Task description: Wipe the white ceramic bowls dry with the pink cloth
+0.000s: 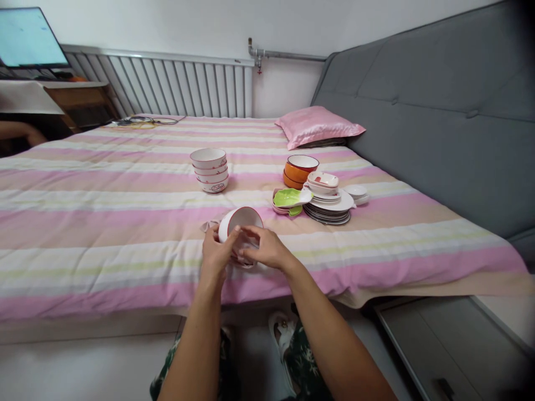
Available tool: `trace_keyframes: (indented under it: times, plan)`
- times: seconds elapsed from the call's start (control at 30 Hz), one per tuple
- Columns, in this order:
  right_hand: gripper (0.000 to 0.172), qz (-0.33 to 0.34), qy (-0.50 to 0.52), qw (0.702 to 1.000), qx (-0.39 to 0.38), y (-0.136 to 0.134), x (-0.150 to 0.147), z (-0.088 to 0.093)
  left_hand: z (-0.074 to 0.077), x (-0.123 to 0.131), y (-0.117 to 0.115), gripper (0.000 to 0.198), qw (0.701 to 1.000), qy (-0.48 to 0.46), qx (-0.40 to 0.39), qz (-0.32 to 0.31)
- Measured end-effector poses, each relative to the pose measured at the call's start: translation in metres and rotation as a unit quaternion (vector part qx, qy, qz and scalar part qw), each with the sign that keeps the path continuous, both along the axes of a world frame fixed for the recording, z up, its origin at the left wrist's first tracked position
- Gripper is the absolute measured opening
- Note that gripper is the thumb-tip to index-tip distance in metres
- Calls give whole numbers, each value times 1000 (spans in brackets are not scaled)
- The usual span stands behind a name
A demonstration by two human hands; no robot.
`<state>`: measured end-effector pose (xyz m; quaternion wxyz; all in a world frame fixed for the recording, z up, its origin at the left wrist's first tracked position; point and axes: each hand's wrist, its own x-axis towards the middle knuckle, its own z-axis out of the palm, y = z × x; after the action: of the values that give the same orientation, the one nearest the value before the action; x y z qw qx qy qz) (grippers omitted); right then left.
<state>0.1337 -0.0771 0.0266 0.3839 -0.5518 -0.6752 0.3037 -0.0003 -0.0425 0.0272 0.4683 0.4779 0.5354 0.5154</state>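
The left hand (215,253) and right hand (267,249) clamp their fingers (249,229) round the tilted bowl (241,219), hiding its base.

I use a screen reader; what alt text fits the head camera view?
The left hand and right hand hold a white bowl tipped on its side near the edge of a pink-striped bedspread. Farther back on it sit a stack of white bowls, orange bowls, a green dish and a pile of plates, with a pink pillow beyond.

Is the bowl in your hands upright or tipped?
Tipped. The left hand and right hand hold the bowl tilted, its mouth angled sideways, unlike the level stack of bowls behind.
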Motion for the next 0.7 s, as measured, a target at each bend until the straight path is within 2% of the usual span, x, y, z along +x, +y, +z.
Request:
trace_keyframes:
  times: [0.1, 0.17, 0.3, 0.4, 0.53, 0.7]
  plan:
    - [50, -93, -97, 991, -5, 0, -2, -2, -1, 0, -1, 62, 1000, 7, -4, -1]
    - [45, -129, -166, 977, -15, -2, -5, -2, -1, 0, -1, 62, 1000, 15, -1, -3]
    - [30, -143, -249, 957, -49, -4, -14, 0, -4, 0, -1, 63, 999, 36, 21, -12]
    - [26, -153, -279, 944, -91, -4, -20, 2, -7, 0, 1, 66, 999, 42, 27, -13]
    - [26, -156, -279, 941, -107, -2, -21, 4, -7, 0, 1, 65, 999, 33, 30, -9]
    - [23, -231, -137, 963, 21, 2, -9, 5, -4, -2, 0, 62, 998, 27, 54, 24]
